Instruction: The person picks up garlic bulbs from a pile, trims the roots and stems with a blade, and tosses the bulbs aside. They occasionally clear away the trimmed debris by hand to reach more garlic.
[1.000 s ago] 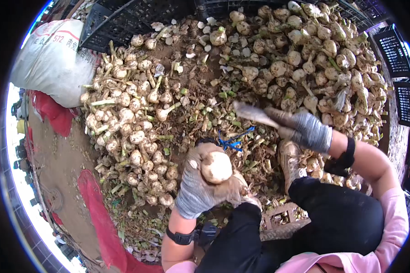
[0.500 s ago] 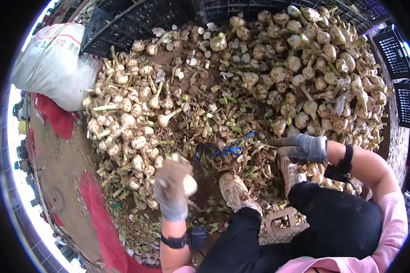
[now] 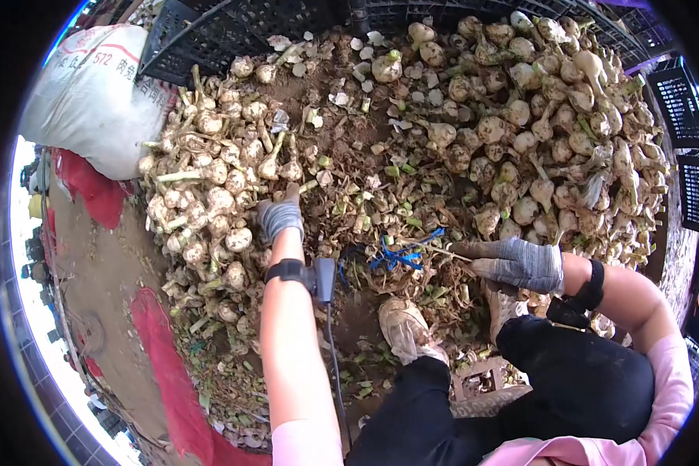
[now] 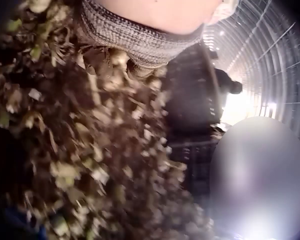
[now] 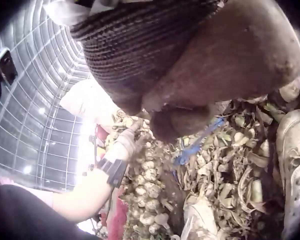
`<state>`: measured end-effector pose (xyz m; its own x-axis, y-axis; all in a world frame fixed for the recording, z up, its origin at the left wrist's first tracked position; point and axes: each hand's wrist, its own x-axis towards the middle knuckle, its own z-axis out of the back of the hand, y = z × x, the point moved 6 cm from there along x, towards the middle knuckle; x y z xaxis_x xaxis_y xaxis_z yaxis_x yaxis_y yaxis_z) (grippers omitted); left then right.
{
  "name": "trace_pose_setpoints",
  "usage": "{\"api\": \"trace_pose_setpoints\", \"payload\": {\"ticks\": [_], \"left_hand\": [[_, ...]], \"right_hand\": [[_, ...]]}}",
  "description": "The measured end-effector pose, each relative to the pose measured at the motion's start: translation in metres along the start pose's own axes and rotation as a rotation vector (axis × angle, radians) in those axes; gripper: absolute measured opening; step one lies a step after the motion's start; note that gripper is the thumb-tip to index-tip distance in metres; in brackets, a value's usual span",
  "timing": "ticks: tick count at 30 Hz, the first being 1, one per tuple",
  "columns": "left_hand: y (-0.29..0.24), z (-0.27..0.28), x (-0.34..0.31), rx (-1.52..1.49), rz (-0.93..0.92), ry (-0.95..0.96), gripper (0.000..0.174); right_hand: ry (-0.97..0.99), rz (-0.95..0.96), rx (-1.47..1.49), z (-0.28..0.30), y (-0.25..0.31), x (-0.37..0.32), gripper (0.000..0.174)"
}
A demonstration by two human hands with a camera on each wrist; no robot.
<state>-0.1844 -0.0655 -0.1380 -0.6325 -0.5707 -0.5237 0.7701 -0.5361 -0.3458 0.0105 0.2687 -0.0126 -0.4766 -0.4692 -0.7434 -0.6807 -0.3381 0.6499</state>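
Observation:
My left hand (image 3: pixel 279 216), in a grey knit glove, reaches into the left pile of garlic (image 3: pixel 219 202), fingertips right by a garlic bulb (image 3: pixel 290 170) with its stalk. Its fingers are mostly hidden, and I cannot tell whether they hold a bulb; the left wrist view shows chiefly the glove cuff (image 4: pixel 140 37). Over the scraps by the right shoe, my gloved right hand (image 3: pixel 512 264) grips a knife, whose thin blade (image 3: pixel 440 250) points left, nearly edge-on. In the right wrist view, the fingers (image 5: pixel 230 60) of that hand are curled.
A larger heap of garlic (image 3: pixel 551 132) lies on the right. Dry leaves and stalk cuttings (image 3: pixel 357 206) cover the middle, with blue twine (image 3: pixel 396 255) on them. Black crates (image 3: pixel 210 39) stand behind, a white sack (image 3: pixel 93 97) at left. A shoe (image 3: pixel 404 330) is in front.
The left hand held a trimmed garlic bulb near the knees, swung left with it, then moved forward to the left pile; that bulb no longer shows. The right hand lowered the knife and stayed there.

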Motion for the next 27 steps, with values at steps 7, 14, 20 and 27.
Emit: {"api": "trace_pose_setpoints", "payload": {"ticks": [7, 14, 20, 27], "left_hand": [[0.025, 0.005, -0.058, -0.900, -0.085, 0.320, 0.059], [0.025, 0.035, -0.172, -1.013, -0.427, 0.714, 0.051], [0.022, 0.031, -0.204, -1.349, -0.154, 0.995, 0.042], [-0.004, 0.041, -0.230, -0.433, -0.971, 0.609, 0.046]], "right_hand": [[-0.028, 0.048, -0.038, -0.002, -0.003, 0.003, 0.060], [-0.300, 0.748, -0.473, -0.010, 0.053, -0.009, 0.055], [-0.223, 0.784, -0.943, -0.035, 0.085, -0.016, 0.056], [-0.180, 0.876, -1.009, -0.047, 0.097, -0.012, 0.057]]}}
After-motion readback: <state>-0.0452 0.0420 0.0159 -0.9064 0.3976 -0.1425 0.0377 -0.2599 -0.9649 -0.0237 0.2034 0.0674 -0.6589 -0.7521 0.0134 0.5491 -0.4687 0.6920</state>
